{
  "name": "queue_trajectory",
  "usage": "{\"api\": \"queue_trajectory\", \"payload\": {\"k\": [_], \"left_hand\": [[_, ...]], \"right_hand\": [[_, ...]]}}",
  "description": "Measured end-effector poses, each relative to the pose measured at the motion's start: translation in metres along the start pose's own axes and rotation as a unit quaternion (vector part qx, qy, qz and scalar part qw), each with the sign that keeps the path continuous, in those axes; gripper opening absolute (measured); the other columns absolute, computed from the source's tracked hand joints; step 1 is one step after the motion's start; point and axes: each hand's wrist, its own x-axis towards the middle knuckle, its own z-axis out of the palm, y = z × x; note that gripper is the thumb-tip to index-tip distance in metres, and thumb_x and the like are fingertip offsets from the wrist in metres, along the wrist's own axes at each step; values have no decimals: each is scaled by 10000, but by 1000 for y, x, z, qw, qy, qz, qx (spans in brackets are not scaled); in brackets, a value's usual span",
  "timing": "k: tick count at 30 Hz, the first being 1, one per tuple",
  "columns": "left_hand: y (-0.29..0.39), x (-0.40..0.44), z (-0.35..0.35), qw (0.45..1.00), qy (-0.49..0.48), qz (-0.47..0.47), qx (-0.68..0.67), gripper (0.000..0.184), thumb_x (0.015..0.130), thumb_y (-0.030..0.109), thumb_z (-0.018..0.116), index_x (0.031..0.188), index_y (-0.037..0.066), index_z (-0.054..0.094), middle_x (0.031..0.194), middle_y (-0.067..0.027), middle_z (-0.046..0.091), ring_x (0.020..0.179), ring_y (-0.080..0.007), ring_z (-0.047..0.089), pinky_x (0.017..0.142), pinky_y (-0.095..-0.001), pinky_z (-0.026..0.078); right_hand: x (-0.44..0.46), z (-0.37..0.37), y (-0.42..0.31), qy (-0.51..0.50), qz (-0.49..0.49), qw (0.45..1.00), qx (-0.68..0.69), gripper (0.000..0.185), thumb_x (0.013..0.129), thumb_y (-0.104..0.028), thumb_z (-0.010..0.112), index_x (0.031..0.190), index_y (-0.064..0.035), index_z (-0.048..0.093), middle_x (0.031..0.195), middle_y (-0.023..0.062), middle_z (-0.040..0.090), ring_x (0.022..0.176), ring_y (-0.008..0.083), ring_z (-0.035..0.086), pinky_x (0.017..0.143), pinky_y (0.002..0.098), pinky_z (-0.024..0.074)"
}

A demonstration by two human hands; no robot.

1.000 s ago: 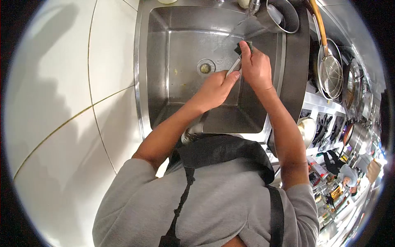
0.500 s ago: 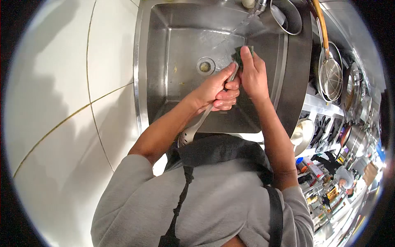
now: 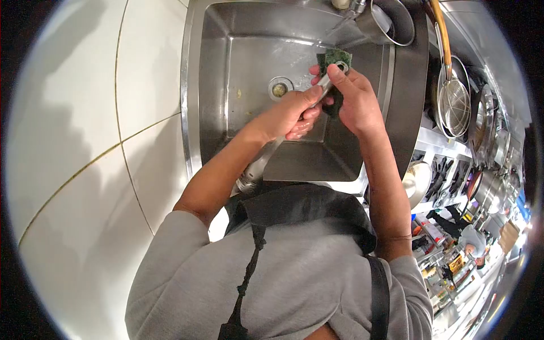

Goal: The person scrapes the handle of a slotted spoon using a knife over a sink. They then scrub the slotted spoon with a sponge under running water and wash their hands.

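My left hand [image 3: 292, 112] is closed round the handle of a metal slotted spoon [image 3: 271, 152] over the sink. The slotted head of the spoon hangs low, close to the dark apron. My right hand [image 3: 358, 102] grips a dark green scouring pad [image 3: 338, 55], folded about the upper end of the handle. The right thumb presses near the hole at the handle's tip. Below both hands is the stainless steel sink [image 3: 243, 56], with small yellowish scraps near its drain [image 3: 279, 89].
A tap [image 3: 356, 8] runs water into the sink at the back. Beside it stands a metal pot [image 3: 396, 25]. Strainers [image 3: 454, 107] hang at the right, above shelves with pans. White tiles [image 3: 62, 113] cover the left side. Another person [image 3: 473, 241] is far off at right.
The scouring pad has gone from beside the handle to around its tip, with the right hand turning inward. My left hand has shifted slightly left, and the spoon has rotated.
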Motion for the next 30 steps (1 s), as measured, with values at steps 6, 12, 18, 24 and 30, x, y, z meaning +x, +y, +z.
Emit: {"api": "queue_trajectory", "payload": {"k": [6,12,18,24,30], "left_hand": [[14,-10,-20,967,115,94,208,618,1113,620,398,720,145,441,517,37,404,378,-76,389,377,-256,318],[15,-4,-13,846,189,200,456,521,1105,450,511,795,35,575,563,-132,551,463,-278,550,495,-408,460],[16,-1,-4,742,210,248,586,455,1081,373,559,848,-13,617,642,-214,619,545,-366,619,553,-461,480],[22,-21,-12,989,-50,53,132,653,1091,631,441,706,107,500,493,0,449,392,-131,450,415,-295,333],[8,-22,5,928,-298,-19,-221,697,1067,743,297,678,177,414,465,51,358,319,-52,309,319,-227,237]], "right_hand": [[-5,-17,25,121,-31,949,-288,365,1107,-397,573,1077,-56,700,841,44,699,629,132,573,550,293,438],[-18,-2,-16,22,-26,995,93,328,1108,-374,577,1257,-81,573,781,24,610,632,103,551,534,274,416],[-2,17,-16,94,-12,992,-84,377,1062,-400,671,1031,-27,619,650,-28,550,525,73,501,488,257,398],[-25,17,-47,9,-89,984,-153,342,1093,-340,622,1145,-7,682,740,-24,602,606,58,504,549,246,400],[-23,-10,-57,-171,-66,979,92,486,1082,-334,617,1435,0,621,1025,40,713,752,78,553,640,245,427]]}}
